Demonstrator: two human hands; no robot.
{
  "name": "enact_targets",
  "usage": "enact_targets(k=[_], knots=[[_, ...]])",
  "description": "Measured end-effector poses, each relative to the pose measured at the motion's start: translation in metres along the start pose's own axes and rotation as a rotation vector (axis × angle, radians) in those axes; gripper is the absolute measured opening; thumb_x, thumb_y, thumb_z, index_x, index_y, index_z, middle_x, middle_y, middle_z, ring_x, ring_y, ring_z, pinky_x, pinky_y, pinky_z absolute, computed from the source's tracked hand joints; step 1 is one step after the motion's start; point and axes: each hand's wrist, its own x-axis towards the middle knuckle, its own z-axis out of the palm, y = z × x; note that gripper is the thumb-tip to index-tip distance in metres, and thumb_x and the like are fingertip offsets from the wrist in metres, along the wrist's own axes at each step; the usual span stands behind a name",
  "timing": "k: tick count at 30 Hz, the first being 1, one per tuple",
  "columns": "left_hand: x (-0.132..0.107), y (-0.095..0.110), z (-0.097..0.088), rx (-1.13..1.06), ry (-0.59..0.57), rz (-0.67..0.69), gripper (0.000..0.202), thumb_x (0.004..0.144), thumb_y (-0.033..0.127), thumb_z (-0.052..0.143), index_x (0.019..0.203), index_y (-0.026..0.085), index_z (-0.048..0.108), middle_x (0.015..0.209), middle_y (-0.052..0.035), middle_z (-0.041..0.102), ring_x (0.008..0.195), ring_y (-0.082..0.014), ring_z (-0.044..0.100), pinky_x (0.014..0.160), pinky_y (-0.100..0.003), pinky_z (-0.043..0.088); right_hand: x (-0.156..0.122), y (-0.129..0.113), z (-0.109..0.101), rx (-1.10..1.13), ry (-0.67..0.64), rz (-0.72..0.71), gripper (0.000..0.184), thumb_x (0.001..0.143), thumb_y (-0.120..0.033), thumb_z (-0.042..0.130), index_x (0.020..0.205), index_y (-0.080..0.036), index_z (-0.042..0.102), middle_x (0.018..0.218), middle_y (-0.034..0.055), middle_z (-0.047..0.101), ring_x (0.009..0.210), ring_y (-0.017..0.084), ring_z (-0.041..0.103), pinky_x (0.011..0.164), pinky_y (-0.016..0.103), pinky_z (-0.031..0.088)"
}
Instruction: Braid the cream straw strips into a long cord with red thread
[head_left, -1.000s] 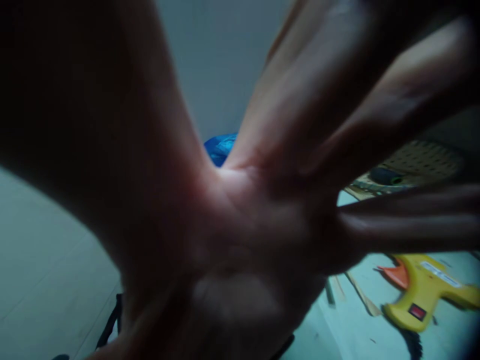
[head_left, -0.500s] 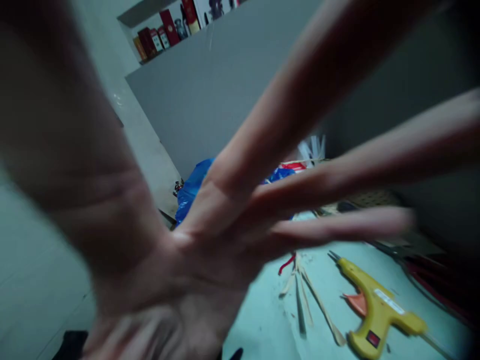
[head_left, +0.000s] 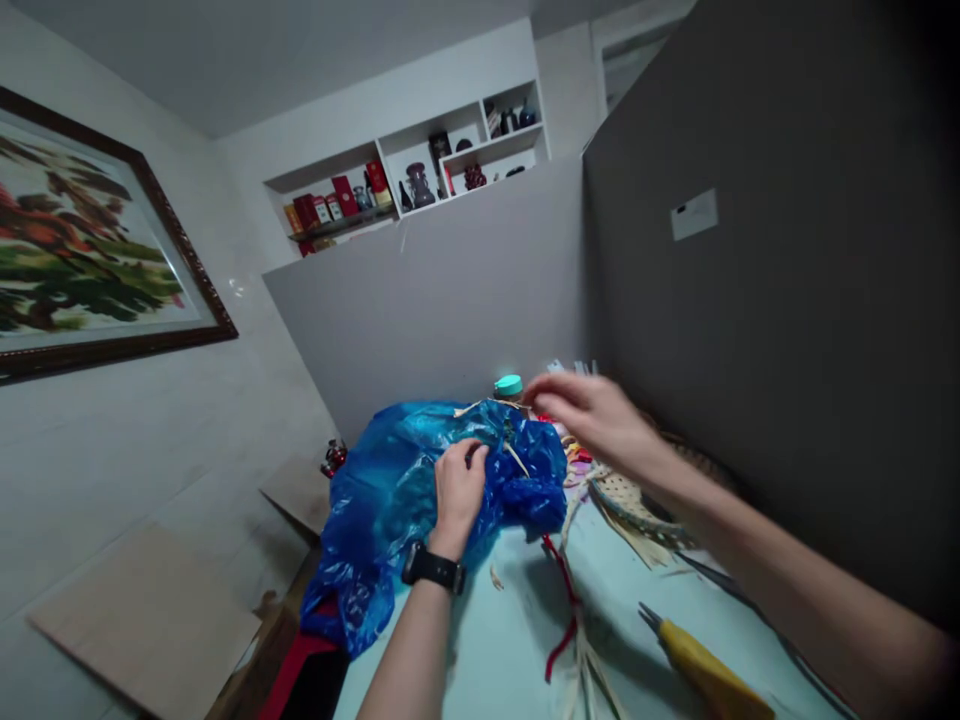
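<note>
A crumpled blue plastic bag point(head_left: 375, 500) lies on the far left part of the table. My left hand point(head_left: 459, 490), with a black watch on its wrist, rests at the bag with fingers curled closed on the plastic. To its right, my right hand point(head_left: 592, 410) is raised over the bag's far right edge, fingers pinched and slightly blurred. A thin pale straw strip point(head_left: 484, 406) runs across the bag top to these fingertips. Another short pale strip point(head_left: 516, 460) lies on the bag. Nearer me lies a bundle of straw strips point(head_left: 586, 660) with a red tie point(head_left: 559, 560).
A yellow glue gun point(head_left: 705, 670) lies at the front right, partly cut off. Behind my right forearm sits a woven basket point(head_left: 630, 500). A jar with a turquoise lid point(head_left: 508, 384) stands at the back. Grey partitions point(head_left: 465, 310) enclose the table's back and right.
A spread hand close to the camera has gone from there. Both hands now show farther off at the blue bag. The view has tilted up, showing more wall and shelves.
</note>
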Motion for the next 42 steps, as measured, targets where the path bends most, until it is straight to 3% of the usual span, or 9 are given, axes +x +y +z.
enact_targets(k=[2,5,11,14,17,21,25,35,42], knots=[[0.003,-0.001,0.018,0.154,0.049,-0.005,0.035,0.079,0.035,0.061,0.109,0.017,0.063,0.107,-0.0146,0.063,0.112,-0.0316,0.052,0.098,-0.047,0.036,0.005,0.019,0.023,-0.07,-0.103,0.045,0.014,0.089,-0.015,0.054,0.094,-0.013,0.067,0.092,0.0059,0.068,0.086,0.016,0.063,0.079,0.032,0.05],[0.011,-0.005,0.037,0.334,0.081,-0.015,0.056,0.073,0.028,0.067,0.126,0.017,0.051,0.121,-0.018,0.053,0.122,-0.0368,0.041,0.099,-0.052,0.03,0.011,0.05,0.058,-0.186,-0.22,0.121,0.023,0.082,-0.001,0.051,0.091,-0.011,0.07,0.09,0.0092,0.07,0.089,0.019,0.064,0.078,0.03,0.048],[0.032,-0.033,0.03,0.485,0.037,-0.078,0.022,0.077,0.011,0.05,0.096,0.018,0.06,0.099,-0.0122,0.061,0.094,-0.0259,0.058,0.081,-0.035,0.039,0.02,0.077,0.095,-0.342,-0.411,0.094,0.016,0.09,-0.026,0.057,0.094,-0.013,0.064,0.09,0.0032,0.066,0.084,0.015,0.063,0.078,0.034,0.051],[0.035,-0.041,0.019,0.47,0.033,-0.11,0.014,0.076,0.011,0.047,0.081,0.019,0.057,0.082,-0.0073,0.062,0.078,-0.0221,0.058,0.069,-0.031,0.038,0.022,0.075,0.102,-0.41,-0.442,0.053,0.017,0.091,-0.029,0.056,0.094,-0.013,0.062,0.089,0.0026,0.064,0.082,0.015,0.062,0.076,0.033,0.051],[0.035,-0.041,0.016,0.419,0.039,-0.094,0.01,0.075,0.012,0.048,0.075,0.02,0.054,0.075,-0.0036,0.061,0.072,-0.0186,0.056,0.067,-0.028,0.036,0.022,0.07,0.105,-0.467,-0.399,0.034,0.012,0.091,-0.02,0.052,0.095,-0.012,0.061,0.088,0.0043,0.062,0.081,0.016,0.06,0.074,0.033,0.048],[0.032,-0.032,0.023,0.314,0.009,-0.012,0.013,0.074,0.01,0.045,0.075,0.02,0.053,0.07,-0.0008,0.059,0.067,-0.0151,0.053,0.067,-0.025,0.036,0.027,0.061,0.101,-0.476,-0.293,-0.045,0.02,0.085,-0.005,0.045,0.096,-0.013,0.06,0.091,0.0106,0.061,0.088,0.02,0.055,0.074,0.03,0.04],[0.024,-0.026,0.036,0.203,-0.118,0.111,0.014,0.075,0.01,0.045,0.072,0.02,0.054,0.068,0.0011,0.059,0.065,-0.0128,0.052,0.065,-0.023,0.037,0.038,0.057,0.097,-0.415,-0.239,-0.151,0.025,0.084,-0.005,0.043,0.098,-0.015,0.06,0.097,0.009,0.061,0.094,0.019,0.05,0.078,0.027,0.036],[0.011,-0.024,0.074,0.039,-0.199,0.156,0.021,0.078,0.006,0.043,0.082,0.017,0.06,0.084,-0.0062,0.068,0.077,-0.0174,0.061,0.071,-0.026,0.044,0.07,0.08,0.101,-0.344,-0.194,-0.169,0.032,0.087,-0.005,0.041,0.107,-0.012,0.065,0.098,0.0108,0.065,0.093,0.019,0.051,0.079,0.027,0.037],[0.007,-0.024,0.102,0.059,-0.218,0.12,0.029,0.08,0.01,0.044,0.095,0.013,0.068,0.097,-0.0163,0.071,0.09,-0.0288,0.065,0.081,-0.036,0.047,0.095,0.077,0.128,-0.371,-0.316,-0.271,0.026,0.089,-0.018,0.049,0.105,-0.021,0.069,0.093,0.0062,0.069,0.091,0.02,0.054,0.077,0.027,0.036]])
